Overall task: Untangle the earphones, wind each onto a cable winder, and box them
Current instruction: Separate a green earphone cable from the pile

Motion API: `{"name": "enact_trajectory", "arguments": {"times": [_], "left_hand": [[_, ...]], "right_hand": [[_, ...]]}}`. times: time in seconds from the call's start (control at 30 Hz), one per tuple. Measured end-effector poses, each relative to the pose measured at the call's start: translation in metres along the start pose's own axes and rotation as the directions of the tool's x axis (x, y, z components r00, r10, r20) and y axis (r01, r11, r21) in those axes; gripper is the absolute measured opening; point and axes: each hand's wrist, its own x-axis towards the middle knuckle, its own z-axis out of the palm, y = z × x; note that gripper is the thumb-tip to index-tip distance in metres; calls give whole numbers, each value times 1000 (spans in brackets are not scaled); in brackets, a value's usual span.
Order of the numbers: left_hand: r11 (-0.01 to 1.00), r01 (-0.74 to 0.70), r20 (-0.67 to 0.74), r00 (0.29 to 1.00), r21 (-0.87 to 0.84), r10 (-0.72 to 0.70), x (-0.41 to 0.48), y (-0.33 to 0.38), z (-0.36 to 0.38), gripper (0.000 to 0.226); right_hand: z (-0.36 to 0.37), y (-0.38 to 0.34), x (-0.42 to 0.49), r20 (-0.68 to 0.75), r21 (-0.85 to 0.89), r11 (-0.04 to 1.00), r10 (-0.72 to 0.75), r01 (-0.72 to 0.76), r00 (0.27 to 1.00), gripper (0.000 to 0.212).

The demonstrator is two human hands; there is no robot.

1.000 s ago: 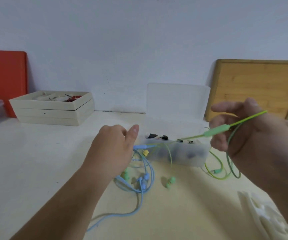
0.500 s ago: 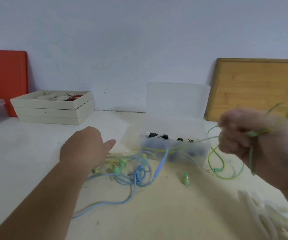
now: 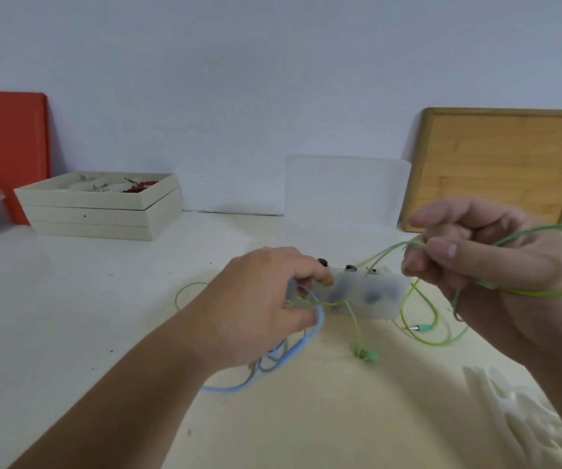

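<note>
**Green earphones** [image 3: 550, 294]: the cable is clamped between the thumb and curled fingers of the right hand [image 3: 496, 265], raised at 2 o'clock of the translucent box [image 3: 379, 299]. One earbud [image 3: 369, 356] lies on the table [image 3: 70, 316] at 6 o'clock of the box, and the jack plug [image 3: 423, 328] at 4 o'clock.

**Blue earphones** [image 3: 301, 348]: loops lie at 7 o'clock of the box. The upper bend is gripped, with the knot, by the curled fingers of the left hand [image 3: 262, 309].

**Cable winders** [image 3: 526, 421]: unused, at 5 o'clock.

**Risk:** a green strand runs past the box front toward the knot. A hard pull by the right hand would probably tighten the tangle or drag the light box.
</note>
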Motion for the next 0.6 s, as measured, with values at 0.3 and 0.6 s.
{"name": "enact_trajectory", "arguments": {"times": [0.3,0.6], "left_hand": [[763,118,-103,966,-635,-235,0,1,-26,7],[348,129,-110,799,-928,-591,9,-6,-33,22]], "right_hand": [[7,-8,-2,-253,-738,590,209,-328,945,6],[8,-5,-2,-307,-766,517,230,-383,924,17]]}}
